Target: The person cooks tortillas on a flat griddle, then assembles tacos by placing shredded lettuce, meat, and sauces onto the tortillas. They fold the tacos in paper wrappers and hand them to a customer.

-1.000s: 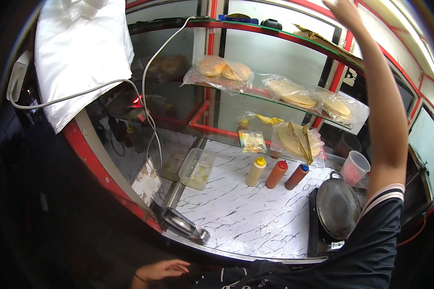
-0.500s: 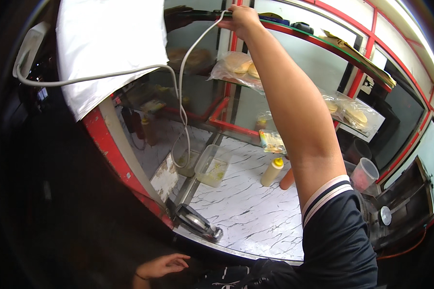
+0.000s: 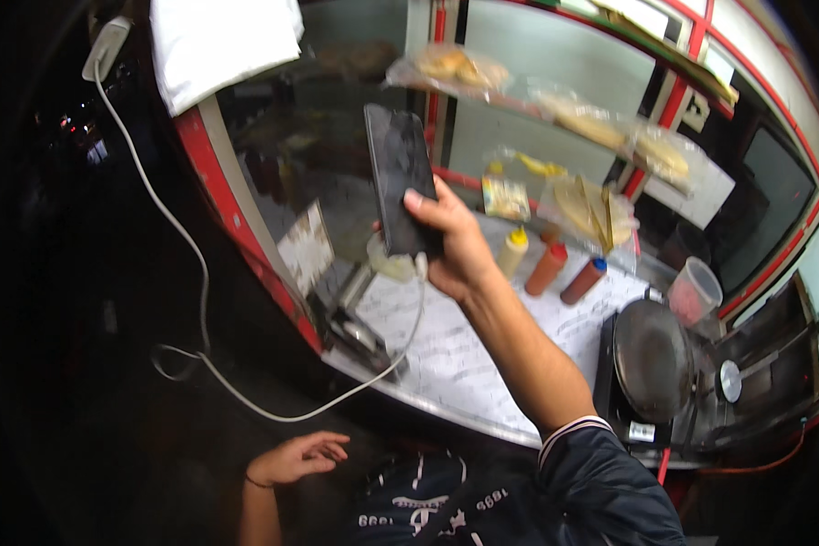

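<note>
A black smartphone (image 3: 399,168) is in my right hand (image 3: 457,238), thumb on its front and fingers behind it. It is held up over the counter, screen dark. A white cable (image 3: 202,273) is plugged into the phone's lower end. From there it droops in a long curve past the counter's edge and up to a white block (image 3: 107,47) at the upper left. My left hand (image 3: 298,457) hangs low in front of the counter, holding nothing, its fingers loosely apart.
On the marble-patterned counter (image 3: 460,369) stand squeeze bottles: yellow-capped (image 3: 512,253), red (image 3: 546,269) and blue-capped (image 3: 583,280). At right are a round dark pan (image 3: 653,359) and a clear tub (image 3: 694,291). Bagged buns (image 3: 450,68) lie on the shelf behind.
My right hand has come down from the high shelf and now holds the phone with the cable attached. The cable swings lower. My left hand has barely moved.
</note>
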### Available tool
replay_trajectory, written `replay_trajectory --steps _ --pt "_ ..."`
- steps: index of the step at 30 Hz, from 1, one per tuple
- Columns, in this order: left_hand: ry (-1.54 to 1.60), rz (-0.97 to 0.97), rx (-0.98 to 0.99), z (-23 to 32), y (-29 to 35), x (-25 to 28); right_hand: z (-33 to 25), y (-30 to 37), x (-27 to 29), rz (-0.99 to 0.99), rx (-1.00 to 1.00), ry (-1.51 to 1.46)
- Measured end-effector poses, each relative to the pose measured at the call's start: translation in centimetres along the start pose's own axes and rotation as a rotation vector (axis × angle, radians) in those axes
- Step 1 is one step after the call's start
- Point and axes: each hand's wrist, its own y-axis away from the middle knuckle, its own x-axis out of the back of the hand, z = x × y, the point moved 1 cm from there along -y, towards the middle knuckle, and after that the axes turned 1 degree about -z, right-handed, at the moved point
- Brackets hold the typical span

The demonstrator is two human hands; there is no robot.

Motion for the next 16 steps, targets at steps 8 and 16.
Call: replay_trajectory --steps 8,16 --pt "-0.206 -0.137 0.116 1.4 3.5 -11.1 5.2 17.4 5.0 -0.026 -0.13 -0.256" --pt "-0.185 -0.11 -0.352 8.6 2.6 -15.2 4.3 24.6 4.6 -0.034 -0.016 -0.125"
